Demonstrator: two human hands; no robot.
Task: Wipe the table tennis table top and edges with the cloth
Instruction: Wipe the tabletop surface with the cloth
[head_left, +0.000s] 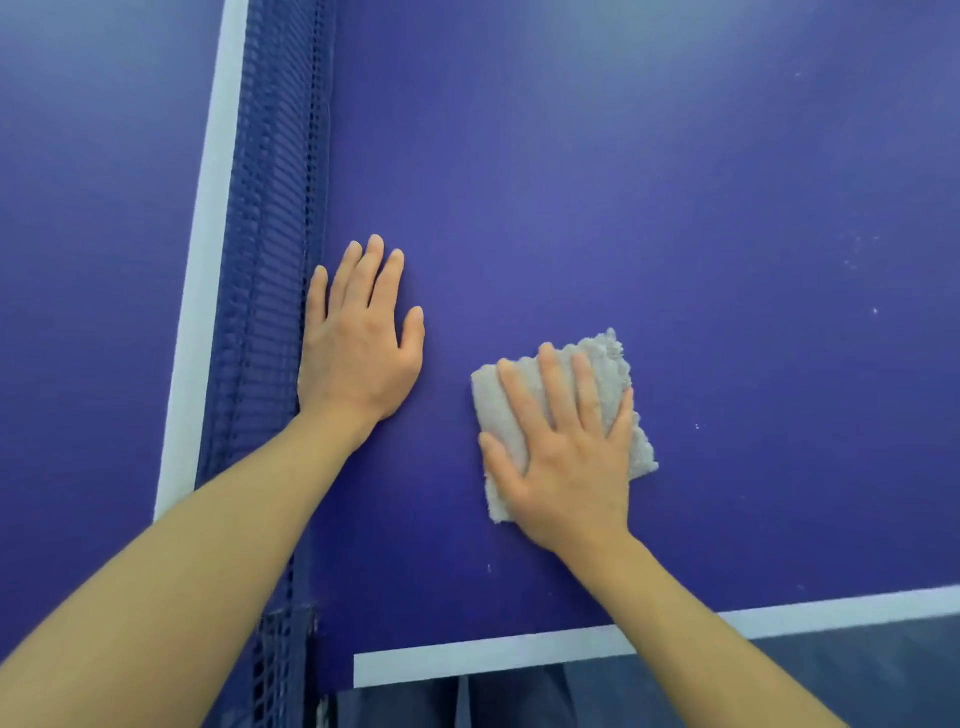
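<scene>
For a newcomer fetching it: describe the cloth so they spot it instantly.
On the blue table tennis table top, right of the dark blue mesh net, a pale grey fluffy square cloth lies under the right hand. It alone is fuzzy; the left hand lies bare.

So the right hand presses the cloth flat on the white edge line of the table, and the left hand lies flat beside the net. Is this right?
Not quite. The head view shows the right hand pressing the cloth flat on the blue table top, apart from the white edge line. The left hand does lie flat beside the net.
</scene>
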